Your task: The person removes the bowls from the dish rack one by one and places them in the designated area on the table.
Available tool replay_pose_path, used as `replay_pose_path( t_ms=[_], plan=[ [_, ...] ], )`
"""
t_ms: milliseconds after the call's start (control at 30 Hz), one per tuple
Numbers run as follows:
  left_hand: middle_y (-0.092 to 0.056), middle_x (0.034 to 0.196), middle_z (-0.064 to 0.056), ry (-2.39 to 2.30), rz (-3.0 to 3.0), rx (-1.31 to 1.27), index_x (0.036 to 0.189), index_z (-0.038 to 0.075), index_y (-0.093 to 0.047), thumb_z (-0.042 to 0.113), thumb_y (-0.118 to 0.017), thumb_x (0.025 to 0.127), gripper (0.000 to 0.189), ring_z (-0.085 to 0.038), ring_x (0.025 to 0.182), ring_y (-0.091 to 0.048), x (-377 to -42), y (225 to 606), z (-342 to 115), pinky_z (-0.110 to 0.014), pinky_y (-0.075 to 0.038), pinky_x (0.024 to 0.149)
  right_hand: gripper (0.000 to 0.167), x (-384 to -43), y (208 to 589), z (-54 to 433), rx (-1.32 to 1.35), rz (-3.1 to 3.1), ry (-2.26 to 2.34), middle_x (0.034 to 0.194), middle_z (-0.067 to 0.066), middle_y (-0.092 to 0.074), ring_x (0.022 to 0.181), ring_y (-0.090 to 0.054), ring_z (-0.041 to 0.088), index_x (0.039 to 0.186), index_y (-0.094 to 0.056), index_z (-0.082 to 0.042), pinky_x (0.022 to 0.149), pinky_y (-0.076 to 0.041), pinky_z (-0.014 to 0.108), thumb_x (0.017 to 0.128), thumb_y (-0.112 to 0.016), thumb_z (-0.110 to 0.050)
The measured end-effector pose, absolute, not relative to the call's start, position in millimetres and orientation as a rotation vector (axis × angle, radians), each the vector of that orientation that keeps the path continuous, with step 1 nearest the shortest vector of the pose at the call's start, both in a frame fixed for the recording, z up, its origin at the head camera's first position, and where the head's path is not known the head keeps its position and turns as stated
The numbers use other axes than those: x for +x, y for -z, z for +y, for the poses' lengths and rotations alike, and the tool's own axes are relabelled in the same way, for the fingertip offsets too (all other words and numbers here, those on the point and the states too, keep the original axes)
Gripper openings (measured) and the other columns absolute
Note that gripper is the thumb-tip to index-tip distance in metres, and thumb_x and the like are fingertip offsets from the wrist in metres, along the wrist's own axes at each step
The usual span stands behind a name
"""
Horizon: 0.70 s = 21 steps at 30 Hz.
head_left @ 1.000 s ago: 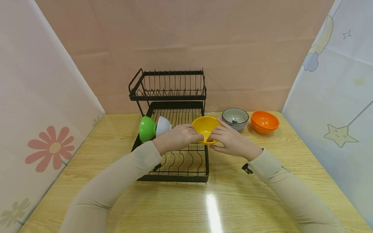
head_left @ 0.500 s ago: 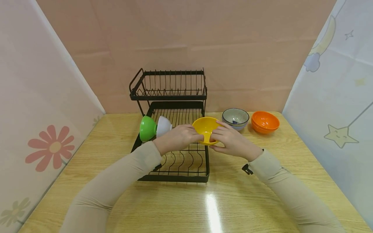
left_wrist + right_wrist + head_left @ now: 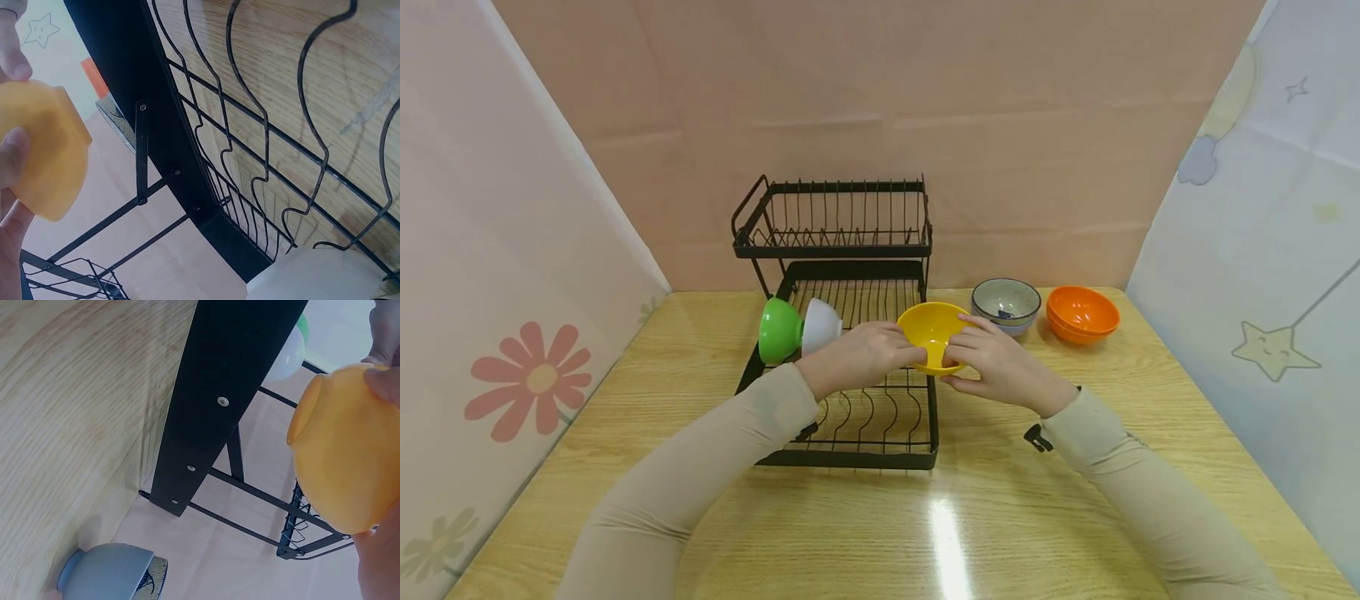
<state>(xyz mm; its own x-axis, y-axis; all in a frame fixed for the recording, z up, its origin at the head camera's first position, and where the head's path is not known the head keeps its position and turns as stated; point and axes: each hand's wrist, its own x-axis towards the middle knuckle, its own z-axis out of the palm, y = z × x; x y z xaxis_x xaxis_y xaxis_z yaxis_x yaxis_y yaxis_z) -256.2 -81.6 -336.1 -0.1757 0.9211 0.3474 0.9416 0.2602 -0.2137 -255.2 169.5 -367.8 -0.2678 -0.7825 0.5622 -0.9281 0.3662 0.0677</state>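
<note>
Between my two hands is a yellow bowl [image 3: 925, 321], its inside tilted toward the head camera, raised over the right side of the black dish rack [image 3: 850, 458]. My left hand [image 3: 868, 354] grips the bowl's left rim, thumb inside. From the other side my right hand [image 3: 992, 362] holds the right rim, with fingers over the edge. In both wrist views the bowl's outer wall [image 3: 53, 150] and foot ring show, with fingers pressed against it. A green bowl [image 3: 779, 332] and a white bowl [image 3: 822, 325] stand on edge at the rack's left side.
Behind my right hand, a grey patterned bowl [image 3: 1006, 300] sits stacked on another. Orange bowls [image 3: 1081, 312], also stacked, stand farther right. The rack's upper tier [image 3: 835, 250] rises at the back near the pink wall [image 3: 880, 100]. Wooden table [image 3: 865, 533] surrounds the rack.
The yellow bowl and both hands have shifted very slightly right and down. The grips look the same, and the other bowls and the rack stay put.
</note>
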Motion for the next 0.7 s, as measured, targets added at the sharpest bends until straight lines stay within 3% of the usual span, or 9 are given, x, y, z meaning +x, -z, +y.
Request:
replay_pose_path(
  t_ms=[167, 233, 367, 467, 700],
  plan=[
    [-0.075, 0.099, 0.004, 0.054, -2.127, -1.695, 0.106, 0.015, -0.059, 0.006, -0.065, 0.091, 0.018, -0.009, 0.091, -0.070, -257.5, 336.0, -81.1, -0.024, -0.050, 0.093, 0.019, -255.9, 367.8, 169.8, 1.483, -2.093, -0.367, 0.083, -0.005, -0.064, 0.088, -0.062, 0.017, 0.085, -0.063, -0.014, 0.105, -0.038, 0.054, 0.080, -0.080, -0.022],
    [-0.075, 0.099, 0.004, 0.050, -2.125, -1.696, 0.106, 0.015, -0.060, 0.007, -0.065, 0.091, 0.018, -0.009, 0.091, -0.070, -257.9, 336.0, -80.9, -0.024, -0.049, 0.094, 0.017, -255.8, 367.3, 170.3, 1.484, -2.089, -0.363, 0.085, -0.004, -0.065, 0.089, -0.062, 0.018, 0.086, -0.065, -0.015, 0.104, -0.039, 0.054, 0.081, -0.079, -0.023],
    [-0.075, 0.100, 0.003, 0.046, -2.124, -1.699, 0.106, 0.014, -0.061, 0.006, -0.065, 0.091, 0.018, -0.009, 0.092, -0.070, -257.9, 335.1, -80.5, -0.025, -0.049, 0.095, 0.027, -254.6, 366.1, 171.3, 1.484, -2.090, -0.349, 0.086, -0.003, -0.065, 0.089, -0.061, 0.018, 0.086, -0.066, -0.016, 0.104, -0.040, 0.053, 0.096, -0.057, -0.039],
    [-0.075, 0.101, 0.003, 0.050, -2.127, -1.706, 0.107, 0.014, -0.061, 0.005, -0.065, 0.091, 0.019, -0.009, 0.093, -0.070, -257.4, 334.4, -80.3, -0.026, -0.049, 0.096, 0.037, -254.0, 365.3, 171.6, 1.489, -2.086, -0.339, 0.085, -0.003, -0.064, 0.089, -0.060, 0.018, 0.086, -0.066, -0.016, 0.103, -0.041, 0.053, 0.099, -0.045, -0.045],
    [-0.075, 0.101, 0.003, 0.088, -2.116, -1.719, 0.106, 0.014, -0.062, 0.005, -0.064, 0.092, 0.017, -0.010, 0.093, -0.070, -257.1, 334.2, -78.8, -0.027, -0.049, 0.096, 0.025, -252.9, 363.1, 173.6, 1.501, -2.081, -0.326, 0.083, -0.003, -0.062, 0.088, -0.060, 0.019, 0.087, -0.065, -0.016, 0.102, -0.041, 0.053, 0.096, -0.058, -0.038]
  ],
)
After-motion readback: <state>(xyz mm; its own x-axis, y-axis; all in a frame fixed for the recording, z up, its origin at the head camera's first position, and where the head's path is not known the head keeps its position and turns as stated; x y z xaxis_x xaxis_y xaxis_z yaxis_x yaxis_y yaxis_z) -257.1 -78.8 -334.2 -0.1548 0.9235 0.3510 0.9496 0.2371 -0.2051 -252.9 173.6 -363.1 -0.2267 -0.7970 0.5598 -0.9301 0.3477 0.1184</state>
